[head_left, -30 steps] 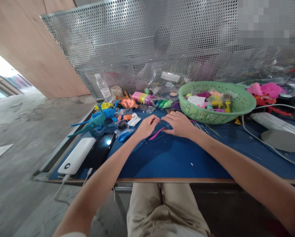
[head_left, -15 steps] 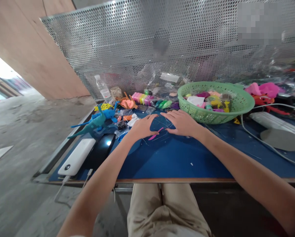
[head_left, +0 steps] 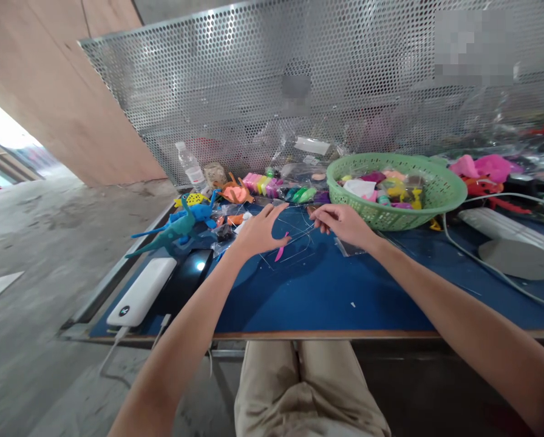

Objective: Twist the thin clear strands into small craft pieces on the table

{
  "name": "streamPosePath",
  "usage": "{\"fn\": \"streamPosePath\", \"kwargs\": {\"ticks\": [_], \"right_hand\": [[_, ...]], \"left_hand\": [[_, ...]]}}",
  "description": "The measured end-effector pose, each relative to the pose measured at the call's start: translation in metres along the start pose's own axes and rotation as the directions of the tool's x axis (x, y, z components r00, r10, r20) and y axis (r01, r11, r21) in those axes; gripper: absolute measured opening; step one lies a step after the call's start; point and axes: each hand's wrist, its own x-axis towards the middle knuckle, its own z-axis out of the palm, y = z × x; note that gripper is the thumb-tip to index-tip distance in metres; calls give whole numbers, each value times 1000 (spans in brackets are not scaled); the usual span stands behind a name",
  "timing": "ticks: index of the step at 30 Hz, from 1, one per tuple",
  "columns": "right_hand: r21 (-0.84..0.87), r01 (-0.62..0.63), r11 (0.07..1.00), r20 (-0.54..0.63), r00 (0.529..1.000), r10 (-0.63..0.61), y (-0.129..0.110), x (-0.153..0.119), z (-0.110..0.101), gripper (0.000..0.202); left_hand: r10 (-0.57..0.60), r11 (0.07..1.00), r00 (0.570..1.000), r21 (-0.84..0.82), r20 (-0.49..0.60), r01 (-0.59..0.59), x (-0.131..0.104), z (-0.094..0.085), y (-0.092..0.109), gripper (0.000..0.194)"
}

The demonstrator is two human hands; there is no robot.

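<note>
My left hand (head_left: 258,233) is over the blue table, its thumb and fingers spread apart in a C shape. Close to its thumb tip lies a small pink plastic knife (head_left: 280,252). Several thin clear wires or strands (head_left: 303,233) are scattered between my hands. My right hand (head_left: 340,223) has its fingers curled and pressed together, just in front of the green basket. At its fingertips there is a small brownish bit (head_left: 311,210); whether it is held is unclear. A small flat packet (head_left: 348,249) lies under the right wrist.
A green plastic basket (head_left: 394,220) with colourful clay pieces stands right of centre. Blue and teal dinosaur figures (head_left: 181,223), a white power bank (head_left: 142,291) and a black phone (head_left: 185,282) are at left. A water bottle (head_left: 190,165) stands behind, before a perforated metal panel (head_left: 254,79).
My right hand has curled its fingers closed and moved slightly right, uncovering the packet. My left hand has opened wider and shifted slightly left. The pink knife has turned more upright.
</note>
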Motion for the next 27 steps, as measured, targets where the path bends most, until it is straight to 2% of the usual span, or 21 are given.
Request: {"fn": "streamPosePath", "kwargs": {"ticks": [4,8,10,12,14,16,20,23,25,27], "right_hand": [[170,-9,985,-22,1000,13,-5,-2,3,32],[303,38,952,-91,996,-10,-5,-2,7,31],[449,63,891,-93,995,-23,-7,-2,9,29],[621,51,782,-32,999,-40,-10,-3,11,26],[722,27,691,27,997,-66,-12,-4,13,22],[748,34,663,29,996,-84,-13,-5,13,19],[740,57,670,-12,997,-72,-10,-4,13,19],[732,25,681,2,999,-39,-10,-4,11,22],[687,-19,726,40,999,-12,-12,-5,9,27],[580,-47,813,64,998,12,-14,-6,8,32]], "left_hand": [[-18,1000,1000,0,-9,18,1,0,4,83],[28,998,998,54,-48,-26,1,4,3,76],[64,994,996,97,-69,-57,1,5,5,77],[94,991,991,102,-93,-84,0,6,7,76],[115,991,987,78,-116,-106,-1,6,11,75],[129,991,982,59,-135,-122,-1,7,13,73],[158,984,973,107,-169,-141,-1,9,13,71],[186,975,968,157,-168,-160,-1,10,9,67],[201,967,970,186,-140,-173,-1,10,8,67],[214,955,971,230,-103,-186,-1,11,7,69]]}}
